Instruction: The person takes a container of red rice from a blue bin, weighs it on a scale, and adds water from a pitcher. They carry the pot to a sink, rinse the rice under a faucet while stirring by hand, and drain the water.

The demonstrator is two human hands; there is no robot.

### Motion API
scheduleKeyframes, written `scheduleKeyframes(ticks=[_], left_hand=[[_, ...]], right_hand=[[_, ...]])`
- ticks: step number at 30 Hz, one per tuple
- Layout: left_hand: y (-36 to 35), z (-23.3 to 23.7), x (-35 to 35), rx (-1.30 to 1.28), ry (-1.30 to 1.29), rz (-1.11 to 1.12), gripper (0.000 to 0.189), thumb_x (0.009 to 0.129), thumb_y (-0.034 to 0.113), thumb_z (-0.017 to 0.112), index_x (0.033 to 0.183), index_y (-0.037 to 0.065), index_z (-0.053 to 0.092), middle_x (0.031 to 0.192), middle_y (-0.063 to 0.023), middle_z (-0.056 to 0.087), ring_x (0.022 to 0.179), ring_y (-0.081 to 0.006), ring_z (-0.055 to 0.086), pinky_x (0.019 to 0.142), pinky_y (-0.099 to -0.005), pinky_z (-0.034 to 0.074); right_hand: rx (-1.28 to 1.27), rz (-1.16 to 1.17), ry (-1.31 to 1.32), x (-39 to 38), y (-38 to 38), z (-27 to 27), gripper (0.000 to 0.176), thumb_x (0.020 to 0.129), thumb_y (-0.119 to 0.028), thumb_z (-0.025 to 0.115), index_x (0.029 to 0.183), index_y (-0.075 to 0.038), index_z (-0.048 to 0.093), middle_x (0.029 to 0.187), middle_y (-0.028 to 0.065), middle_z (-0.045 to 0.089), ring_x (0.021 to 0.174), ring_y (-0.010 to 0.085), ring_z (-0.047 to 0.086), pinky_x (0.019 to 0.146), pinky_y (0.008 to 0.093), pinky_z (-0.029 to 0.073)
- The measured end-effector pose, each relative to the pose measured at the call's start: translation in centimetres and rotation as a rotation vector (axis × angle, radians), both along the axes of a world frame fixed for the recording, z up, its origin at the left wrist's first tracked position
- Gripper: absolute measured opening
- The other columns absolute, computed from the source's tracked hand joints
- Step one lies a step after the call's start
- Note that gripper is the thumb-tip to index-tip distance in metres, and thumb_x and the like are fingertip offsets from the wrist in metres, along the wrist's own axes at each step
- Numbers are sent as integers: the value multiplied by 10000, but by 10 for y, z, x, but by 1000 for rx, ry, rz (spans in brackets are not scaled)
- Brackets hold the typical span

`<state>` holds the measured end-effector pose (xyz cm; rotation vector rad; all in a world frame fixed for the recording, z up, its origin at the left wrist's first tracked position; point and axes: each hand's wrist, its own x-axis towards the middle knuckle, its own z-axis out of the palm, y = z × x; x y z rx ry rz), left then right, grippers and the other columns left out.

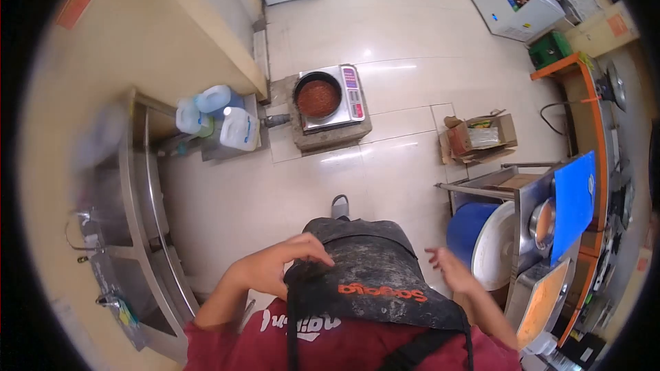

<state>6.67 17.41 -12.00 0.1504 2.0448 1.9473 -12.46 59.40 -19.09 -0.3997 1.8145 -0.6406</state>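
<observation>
My left hand (294,255) hangs at the left side of a dark apron (364,264), its loosely bent fingers overlapping the cloth in this view. Nothing shows in that hand. To the right of the apron, my right hand (448,266) is held out with its fingers apart and holds nothing. White smudges and orange lettering mark the apron. Ahead on the floor, a round dark pan (318,95) with reddish-brown contents rests on a digital scale (353,82), which stands on a low block (333,139). Both hands are well short of it.
Plastic jugs (239,130) stand by the wall on the left, above a steel sink unit (134,185). A torn cardboard box (507,126) lies on the floor at right. Nearer are a blue drum (467,230), a steel trolley (526,199) and a blue board (575,196).
</observation>
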Motion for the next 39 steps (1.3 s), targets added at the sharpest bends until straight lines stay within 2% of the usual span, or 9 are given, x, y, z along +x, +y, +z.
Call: scheduleKeyframes(ticks=[4, 6, 8, 11, 16, 20, 23, 28, 39], left_hand=[[6, -103, 81, 196, -526, 367, 590, 856, 410, 691, 1360, 133, 559, 1323, -111, 507, 1259, -291, 467, 1095, -425, 358], [28, -168, 110, 305, -1308, 807, 469, 969, 397, 538, 1354, 131, 550, 1256, -125, 556, 1172, -246, 553, 1048, -421, 410], [77, -276, 144, 796, -940, 1094, 318, 995, 336, 525, 1210, 114, 600, 1080, -103, 626, 956, -188, 604, 880, -367, 473], [70, -260, 103, -112, -843, 813, 213, 955, 263, 574, 1040, 71, 612, 929, -71, 643, 836, -164, 563, 746, -333, 464], [48, -269, 45, -230, -1019, 540, 130, 910, 159, 590, 926, 32, 612, 790, -60, 595, 744, -187, 563, 707, -365, 491], [57, -294, 83, 112, -1297, 527, 244, 981, 307, 559, 1015, 69, 601, 840, -65, 611, 760, -198, 616, 648, -384, 528], [89, -271, 82, 602, -1620, 1020, 260, 997, 348, 529, 1056, 99, 569, 919, -54, 580, 768, -189, 586, 624, -352, 521], [263, -302, 167, 995, -1736, 1497, 294, 923, 310, 579, 1001, 31, 628, 878, -94, 641, 731, -224, 612, 673, -388, 523], [365, -273, 112, 641, -1729, 1181, 331, 894, 314, 610, 951, -4, 681, 897, -119, 682, 802, -257, 647, 686, -399, 521]], right_hand=[[119, -213, 45, 77, 68, -171, 553, 1045, -431, 366, 1288, 35, 537, 1255, 270, 584, 1209, 370, 545, 1058, 423, 383], [348, -163, 11, 55, 48, -164, 517, 1034, -413, 417, 1273, 28, 543, 1221, 268, 608, 1181, 365, 570, 1045, 423, 396], [213, -63, 84, 47, 70, -218, 332, 1020, -324, 490, 1126, -14, 541, 1037, 166, 625, 931, 267, 586, 875, 376, 455], [255, 54, 228, 2, 47, -224, 262, 1009, -299, 535, 1077, -47, 559, 899, 116, 631, 776, 199, 614, 737, 346, 499], [372, 402, -636, -133, 7, -309, 333, 989, -374, 544, 1114, -77, 626, 820, 115, 649, 707, 214, 639, 621, 393, 525], [363, 1026, -49, -251, -180, -403, 424, 940, -481, 552, 1054, -101, 702, 939, 136, 691, 790, 283, 658, 759, 436, 542], [269, 509, -399, -297, -339, -417, 779, 858, -623, 598, 1429, -123, 423, 1241, 148, 574, 1128, 267, 557, 941, 467, 470], [183, -175, -335, -288, -495, -495, 947, 832, -648, 651, 1504, -119, 244, 1414, 254, 435, 1202, 383, 554, 986, 529, 468], [166, -524, -556, -255, -547, -561, 532, 970, -210, 572, 1437, -70, 359, 1361, 161, 510, 1106, 388, 607, 834, 509, 583]])
